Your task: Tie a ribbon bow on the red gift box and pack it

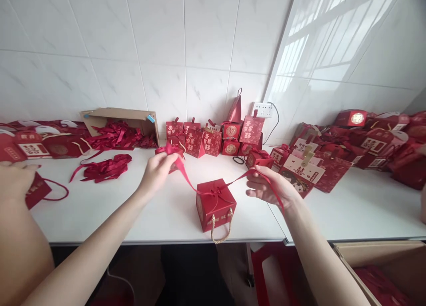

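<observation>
A red gift box (216, 206) with a gold rope handle hanging at its front stands near the table's front edge. A red ribbon (187, 178) runs through the box top and stretches out to both sides. My left hand (159, 169) is closed on the ribbon's left end, up and left of the box. To the right of the box, my right hand (269, 186) pinches the other end between thumb and forefinger, its remaining fingers loosely spread. Neither hand touches the box.
Red boxes (230, 133) line the wall. Loose ribbons (108, 168) lie at left before a cardboard box (151, 128) of ribbons. More boxes (374, 146) pile up at right. Another person's arm (20, 226) reaches in at far left beside a red bag (37, 191).
</observation>
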Demonstrator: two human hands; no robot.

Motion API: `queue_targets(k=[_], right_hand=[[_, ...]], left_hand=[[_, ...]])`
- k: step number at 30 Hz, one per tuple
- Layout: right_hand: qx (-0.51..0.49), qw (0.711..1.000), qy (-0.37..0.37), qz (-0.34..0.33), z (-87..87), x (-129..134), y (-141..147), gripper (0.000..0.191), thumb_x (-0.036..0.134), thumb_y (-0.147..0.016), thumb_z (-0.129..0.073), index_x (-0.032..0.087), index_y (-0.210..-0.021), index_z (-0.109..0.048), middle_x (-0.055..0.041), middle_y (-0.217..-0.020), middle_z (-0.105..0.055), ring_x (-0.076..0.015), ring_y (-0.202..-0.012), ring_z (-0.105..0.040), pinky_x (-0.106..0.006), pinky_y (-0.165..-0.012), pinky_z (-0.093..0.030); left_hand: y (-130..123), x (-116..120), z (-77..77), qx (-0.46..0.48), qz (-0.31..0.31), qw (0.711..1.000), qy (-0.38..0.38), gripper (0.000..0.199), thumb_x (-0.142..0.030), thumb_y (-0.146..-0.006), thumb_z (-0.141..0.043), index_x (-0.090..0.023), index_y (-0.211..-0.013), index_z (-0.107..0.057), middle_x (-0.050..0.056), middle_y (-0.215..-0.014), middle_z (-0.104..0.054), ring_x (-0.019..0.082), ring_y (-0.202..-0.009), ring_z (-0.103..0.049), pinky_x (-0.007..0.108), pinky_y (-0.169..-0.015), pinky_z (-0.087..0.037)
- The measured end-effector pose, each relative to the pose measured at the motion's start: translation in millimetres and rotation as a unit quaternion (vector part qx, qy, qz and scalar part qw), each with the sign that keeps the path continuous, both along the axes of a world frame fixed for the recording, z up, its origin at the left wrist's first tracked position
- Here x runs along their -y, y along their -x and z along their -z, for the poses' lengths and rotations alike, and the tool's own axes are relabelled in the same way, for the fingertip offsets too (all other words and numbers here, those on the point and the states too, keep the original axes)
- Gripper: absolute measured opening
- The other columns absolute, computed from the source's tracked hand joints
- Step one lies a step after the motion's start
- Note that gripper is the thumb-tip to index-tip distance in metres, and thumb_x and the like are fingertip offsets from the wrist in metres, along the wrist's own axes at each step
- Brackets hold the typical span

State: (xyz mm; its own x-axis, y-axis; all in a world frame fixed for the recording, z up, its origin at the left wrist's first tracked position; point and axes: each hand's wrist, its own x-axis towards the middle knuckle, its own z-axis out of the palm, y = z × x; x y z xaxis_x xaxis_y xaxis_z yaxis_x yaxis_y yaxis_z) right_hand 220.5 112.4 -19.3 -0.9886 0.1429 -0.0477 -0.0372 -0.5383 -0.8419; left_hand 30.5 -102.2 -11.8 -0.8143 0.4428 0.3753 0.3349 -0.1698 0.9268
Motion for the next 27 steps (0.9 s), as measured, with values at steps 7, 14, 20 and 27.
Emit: queue_targets(k=[7,14,20,27], right_hand=[[-0.021,0.991,0.12,-0.048,-44.3,40.8,43.0,0.014,0.022,-0.078,-0.064,0.016,-0.07,-0.055,0.0071,-0.049,-0.055,-0.0064,-0.043,-0.055,-0.017,-0.046,-0.052],[0.012,0.982,0.18,-0.059,-57.4,45.3,52.8,0.017,0.024,-0.088,-0.051,0.013,-0.076,-0.058,0.0076,-0.048,-0.057,-0.0023,-0.037,-0.051,-0.007,-0.03,-0.038],[0.044,0.986,0.16,-0.033,-63.0,52.1,56.1,0.032,0.035,-0.094,-0.043,0.013,-0.078,-0.061,0.0099,-0.043,-0.053,-0.0008,-0.028,-0.044,-0.008,-0.025,-0.029],[0.069,0.996,0.058,0.017,-73.9,58.6,56.3,0.04,0.042,-0.092,-0.047,0.011,-0.07,-0.061,0.0085,-0.041,-0.051,-0.0001,-0.025,-0.038,-0.009,-0.022,-0.027]], left_hand=[[-30.2,-45.4,-51.8,-0.151,0.103,0.983,0.031,0.03,-0.042,-0.077,-0.055,-0.016,-0.068,-0.065,0.002,-0.064,-0.063,0.015,-0.063,-0.057,0.026,-0.061,-0.045],[-34.9,-49.9,-51.4,-0.153,0.173,0.973,-0.008,0.028,-0.042,-0.079,-0.056,-0.016,-0.075,-0.062,0.004,-0.075,-0.066,0.017,-0.073,-0.06,0.027,-0.069,-0.047],[-35.1,-50.2,-55.6,-0.171,0.192,0.966,0.008,0.026,-0.04,-0.082,-0.054,-0.016,-0.074,-0.061,0.004,-0.077,-0.069,0.016,-0.074,-0.061,0.027,-0.071,-0.046],[-37.6,-47.2,-64.0,-0.244,0.161,0.954,0.062,0.031,-0.041,-0.085,-0.046,-0.018,-0.064,-0.048,-0.002,-0.063,-0.055,0.012,-0.063,-0.049,0.024,-0.061,-0.038]])
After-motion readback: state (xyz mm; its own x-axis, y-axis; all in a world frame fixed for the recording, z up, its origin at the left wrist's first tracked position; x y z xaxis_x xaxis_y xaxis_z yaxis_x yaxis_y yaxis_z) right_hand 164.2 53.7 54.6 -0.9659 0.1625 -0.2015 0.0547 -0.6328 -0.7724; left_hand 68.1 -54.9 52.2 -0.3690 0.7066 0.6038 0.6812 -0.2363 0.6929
